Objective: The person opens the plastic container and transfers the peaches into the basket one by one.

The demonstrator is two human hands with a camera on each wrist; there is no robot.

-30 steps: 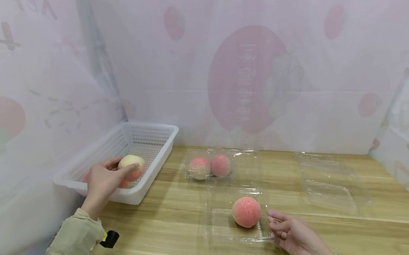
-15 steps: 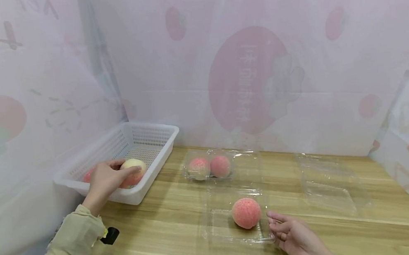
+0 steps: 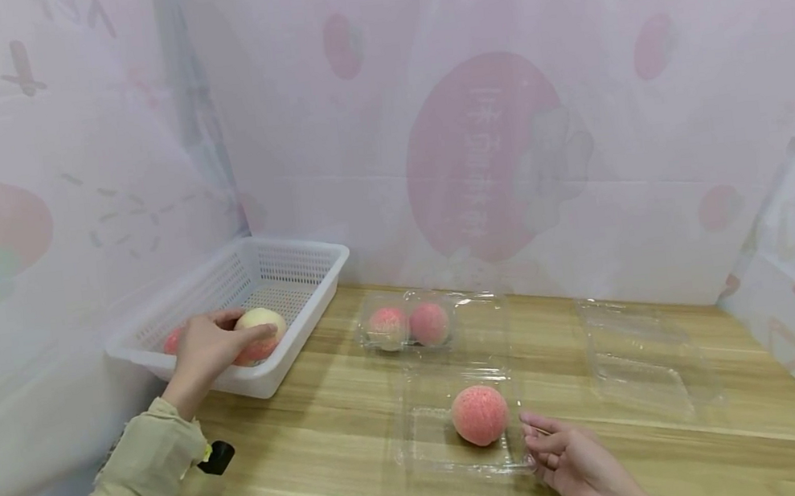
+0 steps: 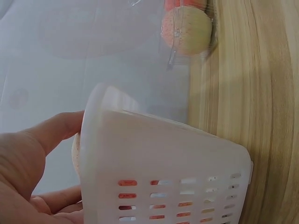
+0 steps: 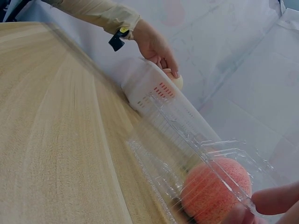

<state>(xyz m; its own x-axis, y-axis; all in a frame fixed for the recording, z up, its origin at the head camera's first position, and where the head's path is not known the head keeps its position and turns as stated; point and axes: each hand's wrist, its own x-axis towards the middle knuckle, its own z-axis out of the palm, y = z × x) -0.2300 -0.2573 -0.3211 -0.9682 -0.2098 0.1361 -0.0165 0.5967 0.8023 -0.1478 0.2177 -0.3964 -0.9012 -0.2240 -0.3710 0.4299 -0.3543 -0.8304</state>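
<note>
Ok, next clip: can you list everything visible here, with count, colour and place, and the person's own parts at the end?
white perforated plastic basket: one, white, back left of the table.
pale yellow-pink peach: one, in the basket, under the left hand's fingers.
pink peach behind the hand: one, mostly hidden, in the basket.
closed clear plastic clamshell box: one, transparent, table middle, holding two pink peaches.
open clear plastic clamshell box: one, transparent, near edge, holding one pink peach.
empty clear plastic clamshell box: one, transparent, right.
light wooden table: one.
pink printed sheet backdrop: behind and beside the table.
left hand: beige sleeve, grips the pale peach.
right hand: fingers at the open box's edge.
</note>
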